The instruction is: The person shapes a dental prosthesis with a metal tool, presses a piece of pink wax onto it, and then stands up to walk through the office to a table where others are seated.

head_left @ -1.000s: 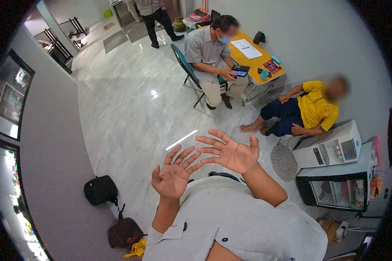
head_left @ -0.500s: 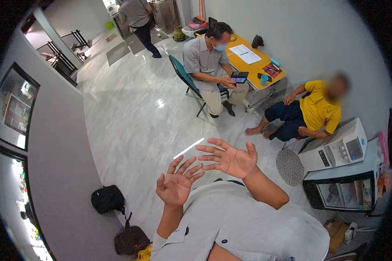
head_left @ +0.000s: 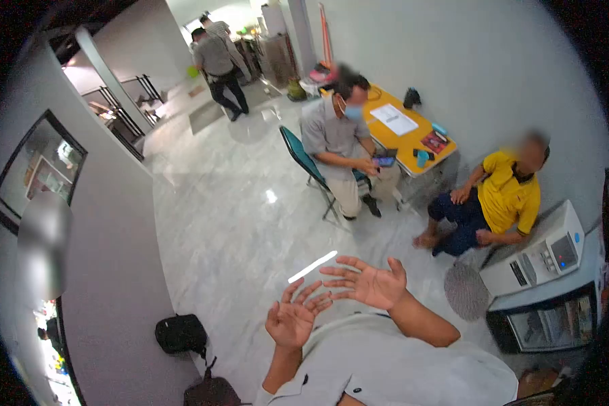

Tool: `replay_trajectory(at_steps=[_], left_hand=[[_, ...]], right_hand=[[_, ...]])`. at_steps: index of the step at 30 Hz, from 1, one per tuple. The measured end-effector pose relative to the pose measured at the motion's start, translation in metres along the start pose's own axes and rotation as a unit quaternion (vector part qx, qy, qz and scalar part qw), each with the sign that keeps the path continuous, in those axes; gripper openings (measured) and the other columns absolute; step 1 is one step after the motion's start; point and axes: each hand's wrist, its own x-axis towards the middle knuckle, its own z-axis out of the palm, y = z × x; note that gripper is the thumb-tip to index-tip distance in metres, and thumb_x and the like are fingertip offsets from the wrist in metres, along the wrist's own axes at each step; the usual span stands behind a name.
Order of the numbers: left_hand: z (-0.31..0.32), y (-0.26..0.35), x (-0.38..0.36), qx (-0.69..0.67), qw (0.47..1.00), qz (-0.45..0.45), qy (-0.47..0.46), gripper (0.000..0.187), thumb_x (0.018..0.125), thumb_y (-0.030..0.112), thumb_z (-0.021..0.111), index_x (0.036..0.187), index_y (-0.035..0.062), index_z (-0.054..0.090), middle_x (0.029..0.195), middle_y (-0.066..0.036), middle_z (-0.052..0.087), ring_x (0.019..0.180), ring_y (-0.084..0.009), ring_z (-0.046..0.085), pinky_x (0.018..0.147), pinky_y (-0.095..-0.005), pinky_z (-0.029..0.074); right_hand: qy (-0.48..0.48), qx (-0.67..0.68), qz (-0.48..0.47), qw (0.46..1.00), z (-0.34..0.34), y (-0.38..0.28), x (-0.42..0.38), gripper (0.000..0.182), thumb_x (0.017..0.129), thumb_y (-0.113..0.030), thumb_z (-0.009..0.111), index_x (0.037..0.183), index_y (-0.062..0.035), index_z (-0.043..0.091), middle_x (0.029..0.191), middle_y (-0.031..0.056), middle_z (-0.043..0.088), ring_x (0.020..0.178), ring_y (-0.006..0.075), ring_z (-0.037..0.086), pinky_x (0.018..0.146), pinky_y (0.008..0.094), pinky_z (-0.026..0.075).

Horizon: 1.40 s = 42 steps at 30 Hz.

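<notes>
My left hand (head_left: pixel 292 319) is raised in front of my light shirt (head_left: pixel 413 365), palm up and fingers spread, with nothing in it. Beside it, a little higher and to the right, my right hand (head_left: pixel 372 285) is also open, its palm showing and its thumb apart. The fingertips of both hands come close together and overlap slightly in this view. Under them lies the pale marble floor (head_left: pixel 237 237), with a bright strip of light just beyond the fingers.
A person on a green chair (head_left: pixel 296 152) holds a phone (head_left: pixel 384 162) by a yellow table (head_left: pixel 413 125) with papers and a cup. Another person in yellow (head_left: pixel 511 196) sits near a white water dispenser (head_left: pixel 534 247) and small glass-front fridge (head_left: pixel 548 321). Black bags (head_left: pixel 181 333) lie left.
The view has tilted, so the room and my hands appear lower and further right. Both hands stay open. A standing person at the back has shifted, and a second one shows more clearly behind.
</notes>
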Motion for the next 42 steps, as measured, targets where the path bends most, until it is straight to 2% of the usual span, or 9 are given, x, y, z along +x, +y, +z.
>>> replay_trajectory(at_steps=[20, 25, 28, 31, 32, 34, 37, 38, 42], left_hand=[[0.006, -0.039, -0.016, 0.032, 0.997, 0.027, 0.066, 0.075, 0.098, 0.050, 0.047, 0.152, 0.0001, 0.037, 0.149, -0.035, 0.043, 0.130, -0.0542, 0.050, 0.111, -0.0649, 0.036], [0.001, -0.014, -0.040, 0.065, 0.988, 0.102, 0.092, 0.073, 0.098, 0.046, 0.047, 0.152, -0.0010, 0.035, 0.147, -0.037, 0.043, 0.129, -0.0557, 0.050, 0.109, -0.0664, 0.037], [-0.001, 0.007, -0.064, 0.084, 0.975, 0.169, 0.116, 0.072, 0.098, 0.046, 0.047, 0.151, -0.0011, 0.036, 0.146, -0.037, 0.045, 0.127, -0.0550, 0.052, 0.106, -0.0648, 0.042], [0.001, 0.011, -0.081, 0.102, 0.959, 0.214, 0.155, 0.068, 0.100, 0.045, 0.046, 0.151, -0.0001, 0.038, 0.145, -0.036, 0.046, 0.124, -0.0525, 0.056, 0.099, -0.0631, 0.048], [0.000, 0.010, -0.086, 0.105, 0.954, 0.227, 0.164, 0.068, 0.101, 0.045, 0.046, 0.151, 0.0000, 0.038, 0.145, -0.036, 0.046, 0.123, -0.0517, 0.056, 0.099, -0.0629, 0.048], [0.001, 0.005, -0.092, 0.106, 0.946, 0.254, 0.172, 0.068, 0.101, 0.045, 0.046, 0.151, -0.0005, 0.038, 0.144, -0.036, 0.047, 0.121, -0.0506, 0.058, 0.098, -0.0621, 0.049], [0.000, -0.014, -0.100, 0.093, 0.939, 0.268, 0.193, 0.068, 0.101, 0.045, 0.046, 0.150, -0.0007, 0.038, 0.143, -0.035, 0.048, 0.120, -0.0502, 0.058, 0.099, -0.0620, 0.049], [0.000, -0.021, -0.102, 0.080, 0.940, 0.273, 0.192, 0.065, 0.101, 0.043, 0.045, 0.150, -0.0006, 0.039, 0.143, -0.034, 0.049, 0.120, -0.0508, 0.057, 0.099, -0.0623, 0.049], [0.000, -0.046, -0.110, 0.040, 0.938, 0.281, 0.200, 0.064, 0.102, 0.042, 0.044, 0.149, -0.0014, 0.041, 0.144, -0.035, 0.048, 0.122, -0.0524, 0.056, 0.100, -0.0637, 0.048]], right_hand=[[0.001, 0.037, 0.045, 0.998, -0.017, -0.008, -0.027, 0.105, 0.084, -0.077, 0.053, 0.156, -0.0036, 0.031, 0.162, 0.0318, 0.022, 0.149, 0.0442, 0.029, 0.120, 0.0579, 0.024], [-0.019, -0.016, 0.139, 0.990, -0.047, 0.010, -0.010, 0.096, 0.089, -0.069, 0.053, 0.156, -0.0037, 0.031, 0.158, 0.0251, 0.037, 0.140, 0.0359, 0.045, 0.116, 0.0521, 0.034], [-0.082, -0.216, 0.330, 0.915, -0.107, 0.063, 0.023, 0.081, 0.093, -0.063, 0.054, 0.152, -0.0089, 0.044, 0.132, 0.0136, 0.062, 0.115, 0.0241, 0.061, 0.099, 0.0421, 0.047], [-0.187, -0.481, 0.515, 0.685, -0.097, 0.116, 0.048, 0.067, 0.097, -0.059, 0.055, 0.141, -0.0092, 0.059, 0.102, 0.0094, 0.070, 0.095, 0.0222, 0.064, 0.083, 0.0409, 0.050], [-0.188, -0.482, 0.514, 0.684, -0.115, 0.151, 0.038, 0.067, 0.097, -0.059, 0.055, 0.141, -0.0092, 0.059, 0.102, 0.0094, 0.070, 0.095, 0.0222, 0.064, 0.083, 0.0409, 0.050], [-0.384, -0.535, 0.458, 0.597, -0.176, 0.228, 0.018, 0.066, 0.098, -0.062, 0.052, 0.122, -0.0042, 0.071, 0.090, 0.0095, 0.068, 0.082, 0.0237, 0.061, 0.077, 0.0408, 0.049], [-0.356, -0.561, 0.550, 0.506, -0.089, 0.186, 0.020, 0.072, 0.099, -0.065, 0.048, 0.120, 0.0009, 0.070, 0.090, 0.0108, 0.069, 0.079, 0.0259, 0.062, 0.078, 0.0425, 0.048], [-0.394, -0.515, 0.515, 0.560, -0.087, 0.183, 0.022, 0.082, 0.098, -0.071, 0.045, 0.119, 0.0047, 0.068, 0.092, 0.0122, 0.071, 0.079, 0.0253, 0.062, 0.079, 0.0407, 0.049], [-0.323, -0.437, 0.642, 0.541, -0.068, 0.159, 0.024, 0.075, 0.101, -0.064, 0.045, 0.126, 0.0046, 0.064, 0.097, 0.0105, 0.071, 0.086, 0.0227, 0.062, 0.083, 0.0370, 0.049]])
